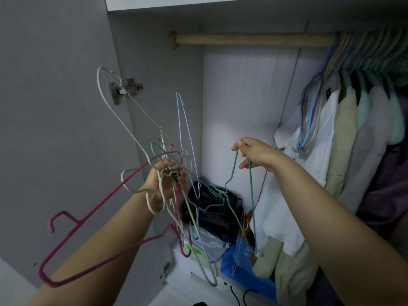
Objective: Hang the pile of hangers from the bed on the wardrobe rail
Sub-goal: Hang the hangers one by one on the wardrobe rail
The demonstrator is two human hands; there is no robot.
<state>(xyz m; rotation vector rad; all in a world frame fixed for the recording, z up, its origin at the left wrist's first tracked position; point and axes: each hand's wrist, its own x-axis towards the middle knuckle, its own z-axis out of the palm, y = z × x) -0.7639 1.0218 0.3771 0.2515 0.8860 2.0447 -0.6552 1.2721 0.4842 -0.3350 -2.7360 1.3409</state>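
Note:
My left hand (pixel 164 180) grips a tangled bunch of wire hangers (pixel 176 173): a large pink one (pixel 92 219), a white one (pixel 114 107), a pale blue one (pixel 185 133) and several green and cream ones. My right hand (pixel 251 153) pinches the hook of a single green hanger (pixel 250 195), which dangles below it, apart from the bunch at the top and close to it lower down. The wooden wardrobe rail (pixel 249 39) runs across the top, well above both hands. Its left stretch is bare.
Several hangers and shirts (pixel 344 133) crowd the rail's right end. Folded clothes, a dark garment (pixel 212 206) and a blue bag (pixel 242 261) lie on the wardrobe floor. The open grey door (pixel 55 107) with its hinge (pixel 125 89) stands at left.

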